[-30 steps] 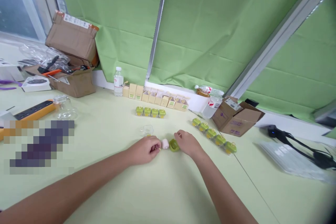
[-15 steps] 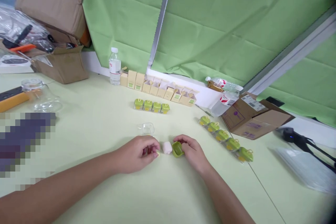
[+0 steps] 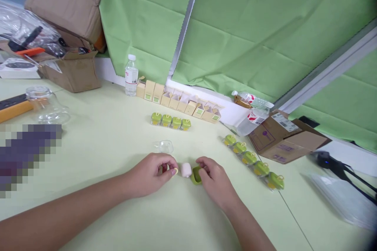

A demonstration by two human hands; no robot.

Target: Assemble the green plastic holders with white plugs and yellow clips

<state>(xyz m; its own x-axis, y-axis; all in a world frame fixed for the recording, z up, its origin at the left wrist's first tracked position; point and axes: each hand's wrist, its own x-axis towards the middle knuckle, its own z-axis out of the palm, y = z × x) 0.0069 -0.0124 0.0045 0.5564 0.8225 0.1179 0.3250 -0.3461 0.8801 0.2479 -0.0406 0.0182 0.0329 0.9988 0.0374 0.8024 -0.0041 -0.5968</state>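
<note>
My left hand (image 3: pixel 156 172) is closed in a pinch on a small pale-yellow loop (image 3: pixel 176 171) at its fingertips; the rest of what it may hold is hidden. My right hand (image 3: pixel 216 180) has its thumb and fingers closed on the rim of a small hollow green cap (image 3: pixel 195 176), its opening towards me. Between the two hands a small pale-pink block with rounded corners (image 3: pixel 185 170) rests on the table, close to the cap. Just beyond my left hand lies a small clear plastic cup (image 3: pixel 164 146) on its side.
Several small clear containers with green lids stand in one row (image 3: pixel 171 121) ahead and another row (image 3: pixel 253 160) at right. Behind are small cardboard boxes (image 3: pixel 176 100) and a water bottle (image 3: pixel 131 76). A carton (image 3: pixel 282 137) stands right; a clear jar (image 3: pixel 48 106) lies left.
The view has shifted slightly. My right hand and the green cap have tilted a little, with the thumb now over the rim. My left hand keeps its pinch.
</note>
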